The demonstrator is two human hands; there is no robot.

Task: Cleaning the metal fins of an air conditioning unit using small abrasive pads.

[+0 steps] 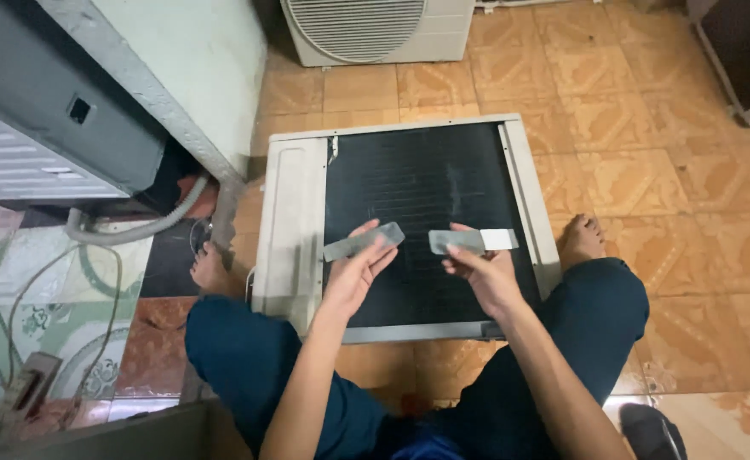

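My left hand (353,274) holds a grey flat strip (363,241) by its lower edge, tilted up to the right. My right hand (479,271) pinches a second grey strip (474,241) with a white end pointing right. Both strips hover over the dark finned coil of an air-conditioner unit (290,230) that lies flat on the floor between my knees. The two strips are apart, a small gap between their inner ends.
I sit on an orange tiled floor (647,170), bare feet either side of the unit. Another white outdoor unit with a fan grille (366,30) stands beyond. A grey hose (136,230) and cables lie left, under a grey appliance (51,111). A dark box (745,51) sits far right.
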